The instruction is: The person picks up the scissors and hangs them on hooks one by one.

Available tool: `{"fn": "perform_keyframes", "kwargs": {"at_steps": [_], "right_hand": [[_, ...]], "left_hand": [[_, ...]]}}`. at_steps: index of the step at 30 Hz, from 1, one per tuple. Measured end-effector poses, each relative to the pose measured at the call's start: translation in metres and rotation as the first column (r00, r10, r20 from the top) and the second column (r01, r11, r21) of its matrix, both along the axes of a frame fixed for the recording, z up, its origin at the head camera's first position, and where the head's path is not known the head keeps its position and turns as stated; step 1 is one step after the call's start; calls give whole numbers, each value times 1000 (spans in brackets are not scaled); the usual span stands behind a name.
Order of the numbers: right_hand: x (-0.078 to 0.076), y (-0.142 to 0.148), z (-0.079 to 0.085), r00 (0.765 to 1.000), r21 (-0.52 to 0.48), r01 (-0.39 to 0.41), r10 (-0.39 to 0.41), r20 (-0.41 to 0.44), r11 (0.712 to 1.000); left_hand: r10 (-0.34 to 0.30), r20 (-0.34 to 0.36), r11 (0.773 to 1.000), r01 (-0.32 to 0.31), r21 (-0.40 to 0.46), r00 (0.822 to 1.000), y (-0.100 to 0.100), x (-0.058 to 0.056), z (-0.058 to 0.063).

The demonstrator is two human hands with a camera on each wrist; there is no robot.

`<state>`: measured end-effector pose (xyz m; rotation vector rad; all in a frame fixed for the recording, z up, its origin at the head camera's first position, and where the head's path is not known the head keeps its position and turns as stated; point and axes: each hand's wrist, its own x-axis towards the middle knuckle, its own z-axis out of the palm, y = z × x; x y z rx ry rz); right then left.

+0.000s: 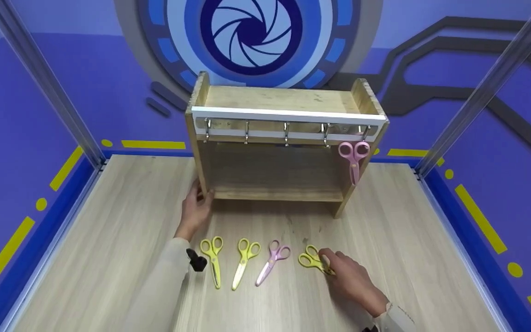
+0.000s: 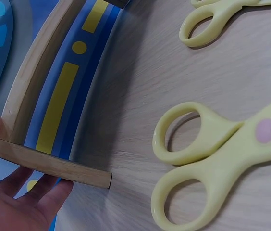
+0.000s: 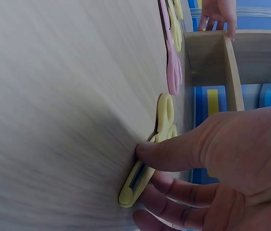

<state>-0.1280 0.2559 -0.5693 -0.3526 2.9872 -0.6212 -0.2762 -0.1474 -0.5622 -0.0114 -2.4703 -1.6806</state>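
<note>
- The right hand (image 1: 349,276) is pinching the rightmost yellow scissors (image 1: 311,260) by the blades, thumb against fingers; the handle rings are pointing towards the wooden shelf (image 1: 277,194), probably so that they are remaining free. I cannot tell whether these scissors are touching the table (image 1: 431,258).
- The left hand (image 1: 195,210) is clamping the shelf's lower left side board between thumb and fingers, I judge for steadying it.
- Pink scissors (image 1: 354,160) are hanging at the rightmost hook (image 1: 366,133), blades downward.
- Three other scissors (image 1: 244,262) are lying between the hands, apart from each other, perhaps for easy picking.
- Table surface is spreading between the right hand and the right table edge, giving room sideways; the left hand is having less, with the leftmost scissors near its wrist.
</note>
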Motion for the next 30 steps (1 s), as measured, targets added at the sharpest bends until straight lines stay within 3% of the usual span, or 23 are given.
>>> {"fn": "perform_keyframes", "kwargs": {"at_steps": [14,30], "right_hand": [[-10,1,-2,991,11,126,-127,34,992],[-12,3,-4,990,-13,131,-130,56,991]], "left_hand": [[-1,-8,999,2,37,1000,0,0,-1],[14,-13,1000,-14,15,1000,0,-2,-3]]}}
